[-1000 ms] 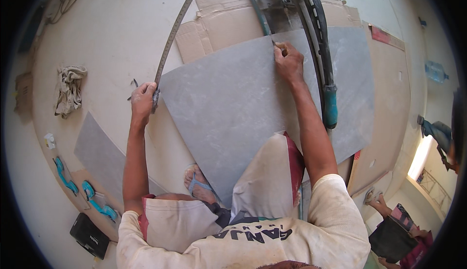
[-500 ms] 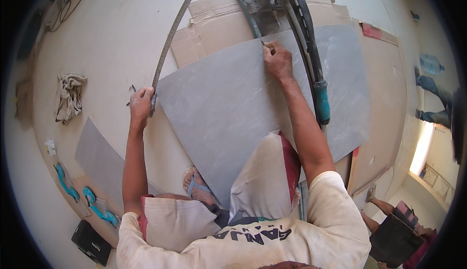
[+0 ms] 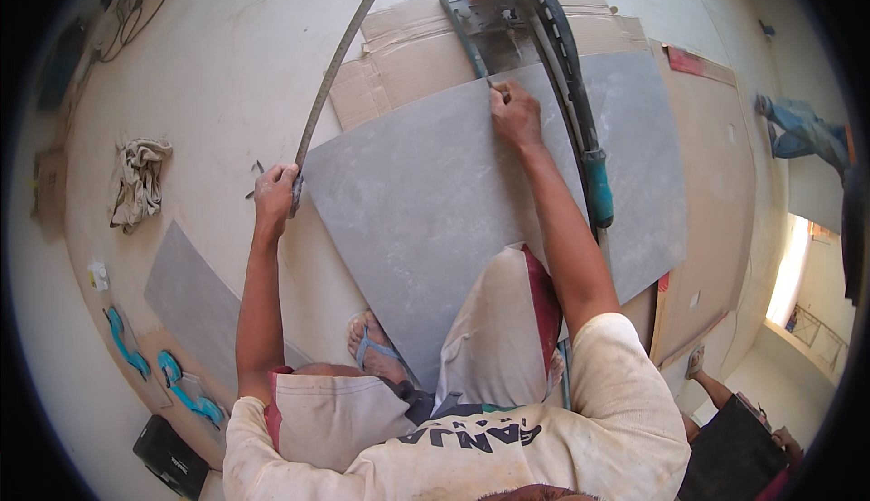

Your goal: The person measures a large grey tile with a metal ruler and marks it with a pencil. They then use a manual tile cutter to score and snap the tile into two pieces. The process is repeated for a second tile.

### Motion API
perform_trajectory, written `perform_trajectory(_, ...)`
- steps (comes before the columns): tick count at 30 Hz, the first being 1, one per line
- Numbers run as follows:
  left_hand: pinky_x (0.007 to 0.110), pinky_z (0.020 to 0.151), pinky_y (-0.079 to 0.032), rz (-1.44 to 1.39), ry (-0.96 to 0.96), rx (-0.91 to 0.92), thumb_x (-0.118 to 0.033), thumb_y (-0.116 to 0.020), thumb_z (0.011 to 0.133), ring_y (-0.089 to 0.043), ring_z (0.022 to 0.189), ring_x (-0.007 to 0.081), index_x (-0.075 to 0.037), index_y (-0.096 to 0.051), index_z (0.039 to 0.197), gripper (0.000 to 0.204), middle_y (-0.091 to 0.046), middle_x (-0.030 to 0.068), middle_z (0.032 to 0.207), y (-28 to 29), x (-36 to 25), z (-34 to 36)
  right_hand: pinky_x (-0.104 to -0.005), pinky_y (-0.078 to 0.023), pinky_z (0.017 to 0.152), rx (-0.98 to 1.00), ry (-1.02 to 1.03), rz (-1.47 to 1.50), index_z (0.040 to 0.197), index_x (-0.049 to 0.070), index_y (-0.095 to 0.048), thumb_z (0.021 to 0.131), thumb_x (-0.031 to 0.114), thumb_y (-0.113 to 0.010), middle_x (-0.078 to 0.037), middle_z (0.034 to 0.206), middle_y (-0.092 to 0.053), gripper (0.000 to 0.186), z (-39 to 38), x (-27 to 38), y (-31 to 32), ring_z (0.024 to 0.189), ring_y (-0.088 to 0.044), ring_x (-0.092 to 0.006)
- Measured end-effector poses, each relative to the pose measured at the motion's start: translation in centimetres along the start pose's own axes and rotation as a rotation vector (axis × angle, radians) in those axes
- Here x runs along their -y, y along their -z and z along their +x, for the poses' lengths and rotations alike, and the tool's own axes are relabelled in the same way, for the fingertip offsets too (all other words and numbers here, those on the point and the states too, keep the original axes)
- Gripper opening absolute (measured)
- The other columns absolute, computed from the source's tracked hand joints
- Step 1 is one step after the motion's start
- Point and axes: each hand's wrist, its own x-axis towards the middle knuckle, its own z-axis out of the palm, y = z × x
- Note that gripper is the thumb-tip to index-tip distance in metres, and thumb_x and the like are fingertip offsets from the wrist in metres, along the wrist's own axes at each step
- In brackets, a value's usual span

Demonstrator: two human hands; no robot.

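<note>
My left hand (image 3: 275,195) is closed around the lower end of a long, dark metal ruler (image 3: 337,64), which stands up and away beside the tile's left corner. A small dark pointed piece shows left of that hand; I cannot tell whether it belongs to the ruler. My right hand (image 3: 517,117) pinches a short dark pencil-like marker (image 3: 491,82), its tip at the far edge of a large grey tile (image 3: 417,202). Close to the right of this hand, the rail of a tile cutter (image 3: 571,75) with a teal handle (image 3: 598,191) crosses over the tile.
Cardboard (image 3: 412,62) lies beneath the cutter's far end. To the left are a crumpled cloth (image 3: 139,182), a smaller grey tile (image 3: 192,274), teal suction lifters (image 3: 186,388) and a black case (image 3: 169,457). Other people's legs (image 3: 797,130) and a person with a dark panel (image 3: 739,451) appear at right.
The view has shifted slightly; both my hands keep their holds, with the marker still at the tile's edge. At far right, another person's legs have moved and now hide a bottle.
</note>
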Motion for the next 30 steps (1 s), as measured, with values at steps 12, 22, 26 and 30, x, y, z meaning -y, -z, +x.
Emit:
perform_trajectory(12,0.025,0.042,-0.034,-0.073,-0.021,-0.039,-0.023,-0.06,0.096,-0.043,0.047,0.0054,-0.006,-0.066,0.081,0.024,-0.05,-0.0045,0.061,0.9,-0.5,-2.5,-0.0388,-0.052,0.077,-0.042,-0.044,0.119,0.102,0.005,-0.07,0.088,0.023,-0.063,-0.015,0.086,-0.072,0.023,0.2,0.0,0.0,0.081,-0.069,-0.0296)
perform_trajectory(22,0.024,0.044,-0.035,0.225,-0.062,-0.064,-0.026,-0.059,0.098,-0.044,0.051,0.0045,-0.006,-0.066,0.086,0.025,-0.049,-0.0048,0.062,2.6,0.0,-18.1,-0.0256,-0.048,0.06,0.021,0.0,0.57,0.108,-0.003,-0.066,0.096,0.018,-0.058,-0.004,0.078,-0.065,0.025,-6.5,4.3,10.4,0.065,-0.058,-0.0097)
perform_trajectory(26,0.025,0.054,-0.04,0.305,-0.143,-0.101,-0.025,-0.058,0.097,-0.047,0.059,0.0064,-0.002,-0.069,0.089,0.026,-0.054,-0.0022,0.064,0.4,1.7,-23.8,-0.0216,-0.044,0.05,0.042,0.034,0.73,0.115,-0.006,-0.056,0.098,0.015,-0.055,-0.002,0.072,-0.06,0.027,-7.9,4.3,15.7,0.056,-0.051,-0.0054)
perform_trajectory(30,0.029,0.059,-0.044,0.53,-0.146,-0.023,-0.027,-0.062,0.095,-0.052,0.064,0.01,-0.004,-0.071,0.095,0.025,-0.061,0.0014,0.07,-0.9,1.5,-28.8,-0.0214,-0.047,0.052,0.127,0.032,0.826,0.122,-0.004,-0.051,0.098,0.017,-0.056,-0.005,0.077,-0.062,0.033,-8.5,1.7,19.6,0.06,-0.054,-0.0063)
